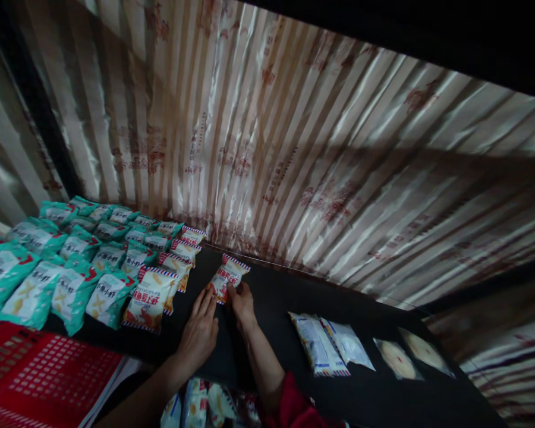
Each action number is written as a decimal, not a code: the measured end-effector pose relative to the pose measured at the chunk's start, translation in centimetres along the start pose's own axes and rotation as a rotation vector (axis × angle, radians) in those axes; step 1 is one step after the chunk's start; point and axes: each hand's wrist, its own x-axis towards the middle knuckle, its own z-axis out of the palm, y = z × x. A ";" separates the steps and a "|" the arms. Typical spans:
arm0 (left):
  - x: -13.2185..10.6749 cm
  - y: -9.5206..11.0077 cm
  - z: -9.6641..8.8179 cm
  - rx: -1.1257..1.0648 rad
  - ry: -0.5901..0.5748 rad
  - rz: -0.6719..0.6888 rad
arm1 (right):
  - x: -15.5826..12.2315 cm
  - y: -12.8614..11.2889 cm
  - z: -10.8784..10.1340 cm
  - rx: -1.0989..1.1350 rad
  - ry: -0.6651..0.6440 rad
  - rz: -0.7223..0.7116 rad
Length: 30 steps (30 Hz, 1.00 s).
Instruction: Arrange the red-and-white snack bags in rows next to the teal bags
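A white and red snack bag (228, 276) with a striped edge lies on the black table between my hands. My right hand (243, 303) grips its right side, thumb on the front and fingers at the edge. Stretched fingers of my left hand (201, 321) touch the bag's lower left corner, the thumb apart from it. To the left, several bags of the same kind stand in a row, the nearest one (146, 300) facing me. Beyond them are rows of teal snack bags (109, 297). Below my hands, more white bags (196, 404) are partly hidden by my arms.
A red perforated basket (49, 368) sits at the lower left. On the right of the black table (267, 291) lie two white bags (318, 345) and two clear packets with round pale contents (397, 358). Pleated printed sheeting (249, 148) hangs behind the table.
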 end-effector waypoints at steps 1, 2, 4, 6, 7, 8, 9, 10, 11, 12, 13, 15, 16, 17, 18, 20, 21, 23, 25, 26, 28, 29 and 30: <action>0.4 -0.1 0.1 0.005 -0.014 -0.011 | 0.5 0.1 0.2 -0.009 -0.002 -0.007; 0.7 -0.2 0.2 0.008 -0.026 -0.018 | 0.9 0.2 0.4 -0.014 -0.011 -0.016; 1.4 -0.4 0.4 0.014 -0.036 -0.035 | 1.7 0.2 0.8 -0.030 -0.018 -0.032; 2.0 -0.6 0.5 0.024 -0.041 -0.051 | 2.2 0.1 1.2 -0.072 -0.003 -0.045; 2.3 -0.7 0.6 0.030 -0.041 -0.058 | 2.4 -0.1 1.4 -0.091 -0.001 -0.048; 2.6 -0.8 0.6 0.037 -0.041 -0.063 | 2.6 -0.2 1.6 -0.104 -0.003 -0.050; 2.9 -0.9 0.6 0.041 -0.040 -0.065 | 2.8 -0.4 1.8 -0.106 -0.008 -0.053; 3.3 -0.9 0.5 0.046 -0.037 -0.066 | 3.0 -0.5 2.0 -0.097 -0.017 -0.056; 3.6 -1.0 0.5 0.049 -0.032 -0.069 | 3.2 -0.6 2.3 -0.083 -0.027 -0.060; 3.9 -1.1 0.5 0.052 -0.026 -0.075 | 3.4 -0.7 2.5 -0.072 -0.035 -0.064; 4.2 -1.1 0.5 0.054 -0.023 -0.080 | 3.7 -0.7 2.8 -0.065 -0.040 -0.069; 4.9 -1.3 0.5 0.057 -0.018 -0.091 | 4.4 -0.6 3.3 -0.060 -0.047 -0.075; 5.2 -1.3 0.5 0.057 -0.013 -0.096 | 4.7 -0.5 3.5 -0.063 -0.048 -0.077; 5.5 -1.4 0.5 0.058 -0.006 -0.098 | 5.1 -0.4 3.8 -0.066 -0.047 -0.080; 5.8 -1.5 0.5 0.060 0.003 -0.100 | 5.5 -0.4 4.0 -0.070 -0.044 -0.084; 6.4 -1.6 0.5 0.068 0.015 -0.107 | 6.2 -0.3 4.6 -0.088 -0.037 -0.094; 6.6 -1.6 0.5 0.073 0.015 -0.112 | 6.5 -0.3 4.9 -0.102 -0.031 -0.101; 7.2 -1.8 0.6 0.079 0.012 -0.124 | 7.2 -0.3 5.4 -0.130 -0.015 -0.111; 7.7 -2.0 0.6 0.071 0.020 -0.133 | 7.8 -0.3 5.9 -0.148 -0.001 -0.115; 7.9 -2.2 0.6 0.064 0.028 -0.135 | 8.1 -0.3 6.1 -0.154 0.005 -0.113; 8.3 -2.4 0.7 0.048 0.041 -0.137 | 8.7 -0.3 6.6 -0.166 0.012 -0.108; 8.5 -2.5 0.7 0.042 0.043 -0.139 | 8.9 -0.3 6.8 -0.174 0.016 -0.104; 8.7 -2.5 0.7 0.037 0.043 -0.145 | 9.1 -0.3 7.0 -0.181 0.020 -0.100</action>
